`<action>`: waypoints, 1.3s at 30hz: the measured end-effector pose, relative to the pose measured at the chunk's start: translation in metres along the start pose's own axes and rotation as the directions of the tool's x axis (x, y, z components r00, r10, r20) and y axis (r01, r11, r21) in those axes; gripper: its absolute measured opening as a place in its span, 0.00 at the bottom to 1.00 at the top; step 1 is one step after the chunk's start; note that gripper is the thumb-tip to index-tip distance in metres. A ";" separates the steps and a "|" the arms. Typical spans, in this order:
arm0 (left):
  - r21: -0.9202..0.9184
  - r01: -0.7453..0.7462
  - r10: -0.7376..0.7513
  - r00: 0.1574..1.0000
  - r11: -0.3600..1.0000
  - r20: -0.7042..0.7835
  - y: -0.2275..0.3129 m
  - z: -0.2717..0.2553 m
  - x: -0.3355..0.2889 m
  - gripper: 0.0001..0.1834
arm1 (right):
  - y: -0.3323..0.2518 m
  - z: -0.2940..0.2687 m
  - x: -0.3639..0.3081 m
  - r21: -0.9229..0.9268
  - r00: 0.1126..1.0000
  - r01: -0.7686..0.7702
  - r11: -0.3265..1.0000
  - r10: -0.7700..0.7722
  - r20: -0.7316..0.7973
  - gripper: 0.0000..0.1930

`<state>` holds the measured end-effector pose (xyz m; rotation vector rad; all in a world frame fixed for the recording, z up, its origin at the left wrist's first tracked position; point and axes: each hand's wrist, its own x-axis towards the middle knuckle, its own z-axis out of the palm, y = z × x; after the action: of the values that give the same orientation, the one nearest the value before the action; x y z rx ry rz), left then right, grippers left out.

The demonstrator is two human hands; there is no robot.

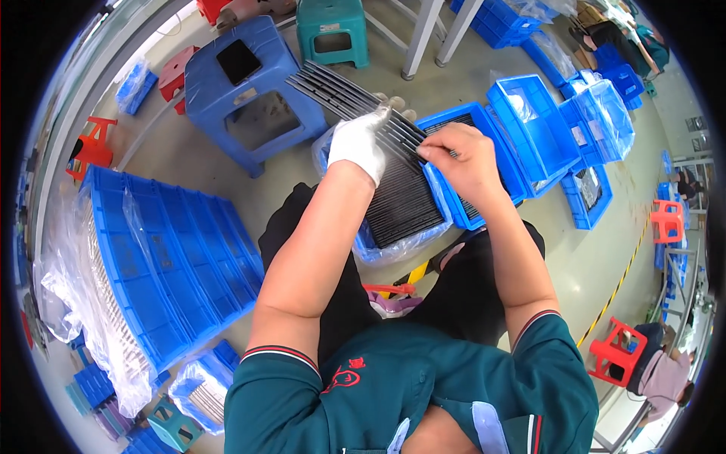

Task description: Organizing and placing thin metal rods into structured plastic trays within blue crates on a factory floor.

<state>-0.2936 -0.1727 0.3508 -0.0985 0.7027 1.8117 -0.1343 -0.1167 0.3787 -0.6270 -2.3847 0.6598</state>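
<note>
Smooth pale floor (563, 265); slim dark rods (333, 88) tight in gloved left grip (359, 144), ends pinched in bare right grip (466, 157).

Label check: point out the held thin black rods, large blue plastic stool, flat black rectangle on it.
Thin black rods (336, 92), head view, shafts.
Large blue plastic stool (203, 76), head view, seat.
Flat black rectangle (238, 62), head view, top face.

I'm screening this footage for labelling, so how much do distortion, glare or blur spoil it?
Head view: strong fisheye bending toward the black rim; head view, left: whitish glare on the clear plastic wrap; head view, centre: the gloved left hand and black rods look fairly sharp.
</note>
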 end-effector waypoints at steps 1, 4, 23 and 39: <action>0.013 -0.011 0.011 1.000 1.000 -0.011 0.000 0.000 0.000 0.09 | -0.005 -0.004 -0.001 0.056 0.995 -0.077 0.995 0.080 -0.055 0.03; 0.016 -0.029 0.030 0.998 0.999 -0.054 -0.001 0.005 -0.002 0.10 | -0.010 -0.013 -0.002 0.187 0.963 -0.177 0.966 0.209 -0.171 0.04; -0.058 -0.011 0.006 0.996 0.998 -0.090 0.000 -0.010 0.012 0.08 | -0.007 0.007 -0.008 -0.191 0.978 0.156 0.969 -0.178 -0.106 0.03; -0.022 0.037 -0.036 0.999 0.999 0.016 0.004 -0.003 0.002 0.07 | 0.002 -0.012 -0.005 0.513 0.880 -0.458 0.726 0.451 0.148 0.04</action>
<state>-0.2989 -0.1734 0.3497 -0.1117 0.6660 1.7838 -0.1227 -0.1143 0.3841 -0.9575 -1.9039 1.4850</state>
